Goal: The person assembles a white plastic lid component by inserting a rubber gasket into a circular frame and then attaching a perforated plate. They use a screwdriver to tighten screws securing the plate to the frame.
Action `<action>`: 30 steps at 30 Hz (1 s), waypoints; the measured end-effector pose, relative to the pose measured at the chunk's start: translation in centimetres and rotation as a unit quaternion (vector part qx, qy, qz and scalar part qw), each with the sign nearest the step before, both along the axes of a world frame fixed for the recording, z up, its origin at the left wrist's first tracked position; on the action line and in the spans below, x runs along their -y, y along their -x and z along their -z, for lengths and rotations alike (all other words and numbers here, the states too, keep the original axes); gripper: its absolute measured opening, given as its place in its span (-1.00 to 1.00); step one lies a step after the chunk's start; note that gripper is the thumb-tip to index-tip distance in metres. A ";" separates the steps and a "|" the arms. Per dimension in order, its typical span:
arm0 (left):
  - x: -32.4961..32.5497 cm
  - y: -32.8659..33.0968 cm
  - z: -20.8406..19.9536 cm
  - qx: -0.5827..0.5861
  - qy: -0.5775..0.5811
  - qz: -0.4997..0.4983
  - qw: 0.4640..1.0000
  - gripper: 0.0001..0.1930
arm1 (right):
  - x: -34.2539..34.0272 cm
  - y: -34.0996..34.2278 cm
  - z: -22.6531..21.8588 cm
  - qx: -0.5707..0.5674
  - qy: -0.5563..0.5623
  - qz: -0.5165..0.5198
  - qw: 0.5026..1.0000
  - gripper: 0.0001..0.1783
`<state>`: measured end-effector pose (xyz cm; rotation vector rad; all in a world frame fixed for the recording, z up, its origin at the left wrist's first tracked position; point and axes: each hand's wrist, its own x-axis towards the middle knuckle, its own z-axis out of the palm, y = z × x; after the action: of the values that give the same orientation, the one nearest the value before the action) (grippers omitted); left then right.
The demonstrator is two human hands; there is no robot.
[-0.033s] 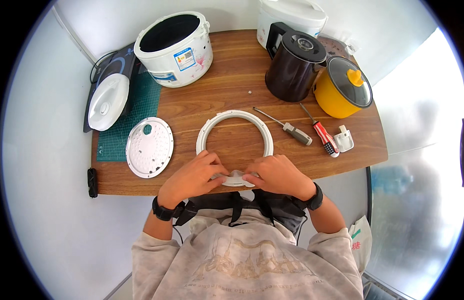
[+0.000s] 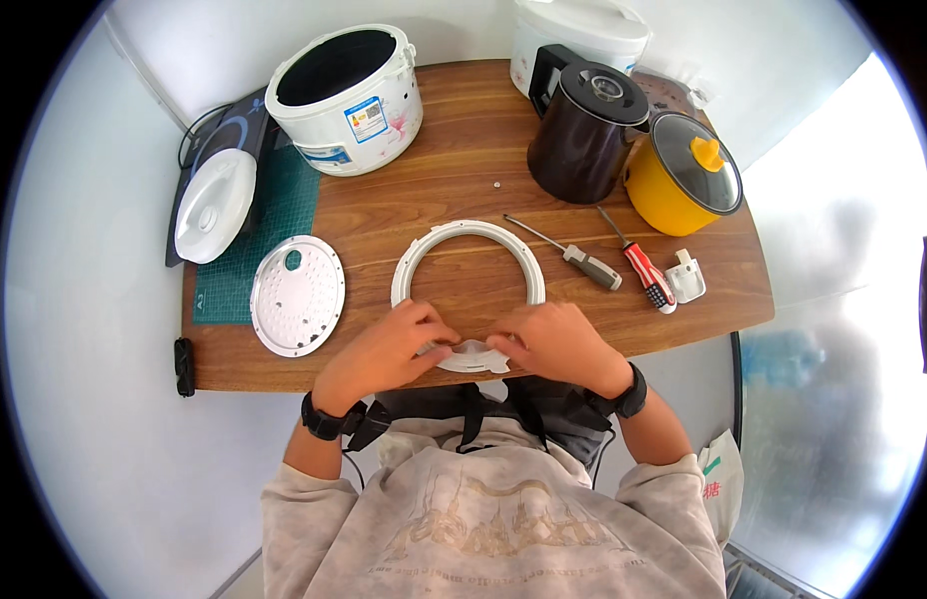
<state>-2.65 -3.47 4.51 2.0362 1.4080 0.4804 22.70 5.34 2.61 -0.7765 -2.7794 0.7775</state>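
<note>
Nearest of all, two black wristbands (image 2: pixel 326 416), one per arm, and just beyond them both hands are busy at the table's front edge. The left hand (image 2: pixel 379 344) has its fingers curled in, thumb and fingertips pinched on the near left part of a white ring (image 2: pixel 470 229); the right hand (image 2: pixel 563 344) mirrors it, nearly closed on the near right part. Some fingertips are hidden. The ring lies on the wooden table (image 2: pixel 384 215), straight in front of the person, a little clear strip of it showing between the thumbs.

Out to the left, a pierced metal disc (image 2: pixel 298 297) overlaps the edge of a green mat (image 2: pixel 224 299). Over on the right, a grey-handled screwdriver (image 2: pixel 591 268), a red-handled screwdriver (image 2: pixel 651 278), and a small white plastic piece (image 2: pixel 686 280) beside it.

Farther back: a white oval lid (image 2: pixel 215 205) at left, a yellow pot (image 2: pixel 669 195) and dark jug (image 2: pixel 580 150) at right, and at the rear an open white cooker body (image 2: pixel 369 140).
</note>
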 end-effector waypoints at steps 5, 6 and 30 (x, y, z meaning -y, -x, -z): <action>-2.3 1.2 0.6 -0.040 -0.040 -0.109 0.992 -0.82 | -2.9 1.5 0.1 -0.034 -0.164 0.145 0.975 -0.70; -3.1 1.5 0.9 -0.050 -0.051 -0.135 0.988 -0.80 | -3.5 1.9 -0.1 -0.028 -0.189 0.168 0.967 -0.69; -7.4 1.8 2.4 -0.155 -0.136 -0.214 0.955 -0.89 | -6.7 3.2 2.4 -0.073 -0.118 0.209 0.968 -0.84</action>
<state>-4.48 3.96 2.15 2.0812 2.0970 0.5795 19.51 12.03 0.25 -1.1479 -2.3933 0.3985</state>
